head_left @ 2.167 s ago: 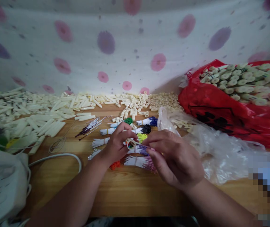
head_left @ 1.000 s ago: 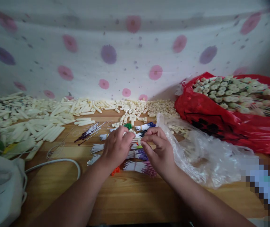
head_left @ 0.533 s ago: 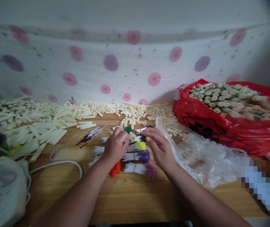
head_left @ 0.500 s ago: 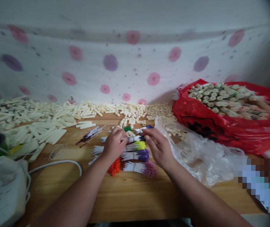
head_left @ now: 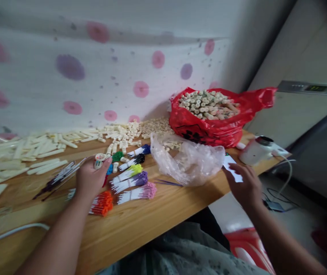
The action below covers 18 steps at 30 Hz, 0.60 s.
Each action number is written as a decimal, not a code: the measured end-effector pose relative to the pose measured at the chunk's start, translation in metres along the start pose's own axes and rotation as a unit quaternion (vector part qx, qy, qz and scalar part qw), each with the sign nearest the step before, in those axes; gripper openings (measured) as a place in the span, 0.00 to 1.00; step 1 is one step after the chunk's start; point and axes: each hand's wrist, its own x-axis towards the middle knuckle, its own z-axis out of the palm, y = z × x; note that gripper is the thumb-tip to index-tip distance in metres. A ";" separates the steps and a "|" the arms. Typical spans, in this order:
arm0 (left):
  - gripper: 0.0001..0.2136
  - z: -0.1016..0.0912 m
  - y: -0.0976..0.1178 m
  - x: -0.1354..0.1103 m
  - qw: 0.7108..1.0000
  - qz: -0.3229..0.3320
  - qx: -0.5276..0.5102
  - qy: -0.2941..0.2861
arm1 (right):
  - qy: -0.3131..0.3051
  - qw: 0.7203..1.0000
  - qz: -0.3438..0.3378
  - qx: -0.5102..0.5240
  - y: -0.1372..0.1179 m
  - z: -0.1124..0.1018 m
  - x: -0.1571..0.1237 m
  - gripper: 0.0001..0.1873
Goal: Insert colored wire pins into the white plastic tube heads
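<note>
Between the thumb and fingers of my left hand (head_left: 90, 177) is a small cream plastic cylinder (head_left: 99, 160), hollow at the top with slotted, coloured markings. Bundles of thin white sticks with coloured ends lie beside that hand: orange (head_left: 103, 203), pink (head_left: 137, 193), purple (head_left: 131, 182), yellow (head_left: 127, 174), black (head_left: 131, 162) and blue (head_left: 140, 150). At the table's right edge my right hand (head_left: 245, 183) is open, thumb and fingers apart over a flat, bright white rectangular thing (head_left: 232, 167). Whether the fingertips touch it is unclear.
A red plastic bag (head_left: 206, 131) full of cream cylinders stands at the back right, behind a clear plastic bag (head_left: 192, 160). A white jar (head_left: 256, 151) is near the right end. Loose cream pieces (head_left: 45, 145) line the back; a white cable (head_left: 17, 231) lies front left.
The view has turned right. My right hand has left the bundles and moved to the flat white thing at the table's edge. My left hand has lifted, showing the cream cylinder it holds.
</note>
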 end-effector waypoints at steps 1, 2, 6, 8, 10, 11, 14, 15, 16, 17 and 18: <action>0.13 0.001 0.000 0.000 1.000 0.003 0.001 -0.002 | -0.016 0.998 0.037 -0.045 0.025 -0.011 -0.004 0.13; 0.13 0.001 0.000 0.000 1.000 0.005 0.003 -0.007 | -0.050 0.993 0.081 -0.070 0.048 -0.020 -0.008 0.17; 0.14 0.000 0.000 0.000 0.999 0.002 0.019 -0.035 | -0.174 0.943 0.281 -0.025 0.098 -0.039 -0.021 0.27; 0.15 -0.001 0.000 0.000 0.999 -0.003 0.019 -0.039 | -0.192 0.928 0.318 -0.003 0.104 -0.037 -0.025 0.29; 0.15 -0.001 -0.001 0.000 0.999 -0.003 0.011 -0.032 | -0.198 0.924 0.326 0.003 0.105 -0.033 -0.026 0.29; 0.15 -0.001 -0.002 0.001 1.000 0.000 0.005 -0.029 | -0.197 0.925 0.326 0.001 0.104 -0.031 -0.024 0.28; 0.14 0.001 -0.004 0.001 1.000 0.004 0.001 -0.029 | -0.214 0.934 0.287 -0.013 0.100 -0.025 -0.012 0.26; 0.15 0.001 -0.005 0.001 1.000 0.003 0.008 -0.029 | -0.235 0.937 0.258 -0.026 0.098 -0.022 -0.006 0.28; 0.15 0.002 -0.005 0.002 0.999 0.002 0.017 -0.030 | -0.263 0.937 0.227 -0.046 0.094 -0.019 0.000 0.31; 0.15 0.002 -0.004 0.002 0.999 0.002 0.029 -0.032 | -0.296 0.932 0.196 -0.074 0.090 -0.015 0.006 0.34; 0.15 0.002 -0.004 0.002 0.999 0.001 0.038 -0.037 | -0.325 0.923 0.173 -0.110 0.085 -0.012 0.012 0.37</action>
